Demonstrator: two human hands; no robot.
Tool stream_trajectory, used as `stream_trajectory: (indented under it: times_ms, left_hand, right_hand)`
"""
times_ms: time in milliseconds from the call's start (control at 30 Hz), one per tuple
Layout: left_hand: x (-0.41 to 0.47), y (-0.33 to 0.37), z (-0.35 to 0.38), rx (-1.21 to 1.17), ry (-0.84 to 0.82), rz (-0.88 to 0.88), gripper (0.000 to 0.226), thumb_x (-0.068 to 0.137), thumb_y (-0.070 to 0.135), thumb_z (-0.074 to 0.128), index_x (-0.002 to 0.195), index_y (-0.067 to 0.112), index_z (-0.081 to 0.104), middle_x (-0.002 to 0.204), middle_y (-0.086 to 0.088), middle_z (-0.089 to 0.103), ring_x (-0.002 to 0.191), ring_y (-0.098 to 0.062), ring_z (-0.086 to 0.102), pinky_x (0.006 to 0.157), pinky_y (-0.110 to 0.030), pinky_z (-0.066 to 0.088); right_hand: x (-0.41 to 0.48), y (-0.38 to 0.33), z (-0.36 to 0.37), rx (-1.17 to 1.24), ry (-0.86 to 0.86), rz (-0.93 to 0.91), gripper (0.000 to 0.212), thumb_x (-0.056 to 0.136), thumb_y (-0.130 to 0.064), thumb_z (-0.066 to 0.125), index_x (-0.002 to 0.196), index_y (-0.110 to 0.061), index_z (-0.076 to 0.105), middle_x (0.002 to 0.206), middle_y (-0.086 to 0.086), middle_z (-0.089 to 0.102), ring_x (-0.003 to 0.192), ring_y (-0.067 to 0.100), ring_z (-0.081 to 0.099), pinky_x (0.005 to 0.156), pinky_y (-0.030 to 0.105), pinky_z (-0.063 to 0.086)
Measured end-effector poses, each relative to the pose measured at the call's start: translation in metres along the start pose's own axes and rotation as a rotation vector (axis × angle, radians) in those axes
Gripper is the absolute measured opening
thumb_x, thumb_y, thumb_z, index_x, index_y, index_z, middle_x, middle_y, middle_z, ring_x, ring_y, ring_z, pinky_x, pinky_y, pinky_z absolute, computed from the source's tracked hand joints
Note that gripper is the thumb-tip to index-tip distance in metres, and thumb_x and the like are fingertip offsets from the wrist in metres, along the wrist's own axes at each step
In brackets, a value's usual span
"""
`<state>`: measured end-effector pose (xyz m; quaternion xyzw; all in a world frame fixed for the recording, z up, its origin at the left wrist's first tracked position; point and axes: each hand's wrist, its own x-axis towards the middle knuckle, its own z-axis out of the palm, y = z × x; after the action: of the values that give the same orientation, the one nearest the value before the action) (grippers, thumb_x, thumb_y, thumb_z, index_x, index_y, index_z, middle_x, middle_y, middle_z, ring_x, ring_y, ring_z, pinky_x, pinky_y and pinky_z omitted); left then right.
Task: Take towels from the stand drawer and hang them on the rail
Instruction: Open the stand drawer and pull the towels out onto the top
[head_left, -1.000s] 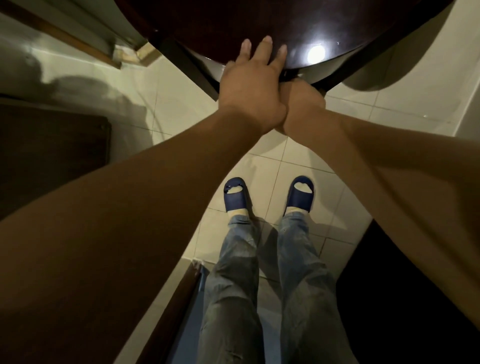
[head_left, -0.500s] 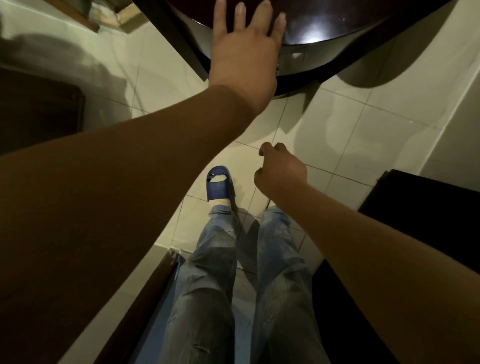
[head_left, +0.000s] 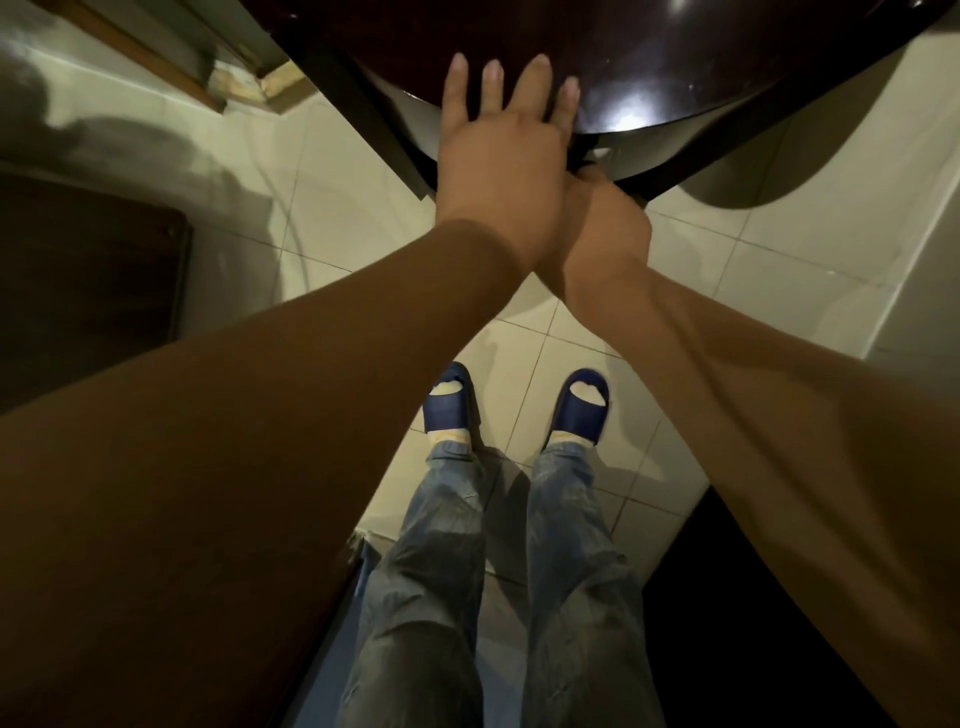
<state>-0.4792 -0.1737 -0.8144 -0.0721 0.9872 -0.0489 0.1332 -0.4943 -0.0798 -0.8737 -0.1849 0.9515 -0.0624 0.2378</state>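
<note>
Here, a person stands on a pale tiled floor (head_left: 332, 208), looking straight down past two bare forearms. Nearest the camera are legs in faded jeans (head_left: 431, 571), ending in socks and dark blue slippers (head_left: 447, 410) set side by side on the tiles. Farther out, the right hand (head_left: 602, 228) reaches under the curved front edge of a dark, glossy wooden stand (head_left: 675, 62); its fingers are hidden, so whether they are gripping anything cannot be told. Overlapping it, the left hand (head_left: 501, 156) lies flat on the stand's top, fingers (head_left: 535, 78) spread wide and holding nothing. The drawer itself cannot be made out beneath the hands, and no towel or rail appears in the frame. A lamp's reflection glints on the polished top beside the left hand.
</note>
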Motion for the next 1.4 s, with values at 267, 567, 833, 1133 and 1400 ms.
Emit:
stream_trajectory:
  times_ms: [267, 567, 833, 1133, 1400]
  left_hand:
    - [-0.005, 0.0, 0.003, -0.036, 0.007, -0.002, 0.062, 0.105, 0.038, 0.036, 0.162, 0.026, 0.014, 0.169, -0.006, 0.017, 0.155, -0.035, 0.014, 0.125, -0.054, 0.002]
    - [-0.006, -0.002, 0.004, -0.066, 0.006, 0.005, 0.063, 0.103, 0.044, 0.031, 0.162, 0.027, 0.016, 0.169, -0.005, 0.017, 0.155, -0.033, 0.013, 0.126, -0.051, 0.001]
    - [-0.009, 0.0, 0.002, -0.043, -0.01, 0.012, 0.071, 0.097, 0.03, 0.043, 0.162, 0.024, 0.015, 0.169, -0.007, 0.016, 0.155, -0.035, 0.013, 0.126, -0.05, 0.001]
    - [-0.007, -0.006, -0.002, -0.097, -0.062, 0.033, 0.076, 0.096, 0.016, 0.045, 0.163, 0.022, 0.01, 0.17, -0.008, 0.009, 0.156, -0.036, 0.008, 0.121, -0.046, 0.021]
    - [-0.009, -0.006, 0.0, -0.11, -0.103, 0.045, 0.086, 0.093, 0.028, 0.054, 0.163, 0.021, 0.006, 0.17, -0.008, 0.006, 0.156, -0.037, 0.005, 0.122, -0.046, 0.017]
  right_hand:
    - [-0.004, 0.001, -0.009, -0.328, 0.001, -0.205, 0.025, 0.105, -0.009, 0.036, 0.118, -0.002, 0.056, 0.109, 0.017, 0.06, 0.119, 0.035, 0.053, 0.106, 0.041, 0.034]
    - [-0.004, -0.006, -0.008, -0.375, -0.04, -0.288, 0.03, 0.102, -0.018, 0.037, 0.125, -0.008, 0.054, 0.123, 0.019, 0.06, 0.123, 0.036, 0.052, 0.11, 0.045, 0.032]
    - [-0.084, 0.009, 0.021, 0.112, -0.064, -0.087, 0.058, 0.085, -0.019, 0.06, 0.142, -0.01, 0.049, 0.13, 0.016, 0.056, 0.117, 0.034, 0.055, 0.084, 0.04, 0.052]
    - [-0.129, 0.017, 0.0, 0.071, 0.174, 0.002, 0.021, 0.083, -0.04, 0.057, 0.091, -0.024, 0.068, 0.083, -0.002, 0.066, 0.083, 0.023, 0.058, 0.069, 0.036, 0.05]
    - [-0.118, 0.032, 0.011, 0.061, 0.186, 0.071, 0.037, 0.092, -0.037, 0.05, 0.118, -0.018, 0.068, 0.114, 0.01, 0.064, 0.109, 0.029, 0.053, 0.095, 0.039, 0.036]
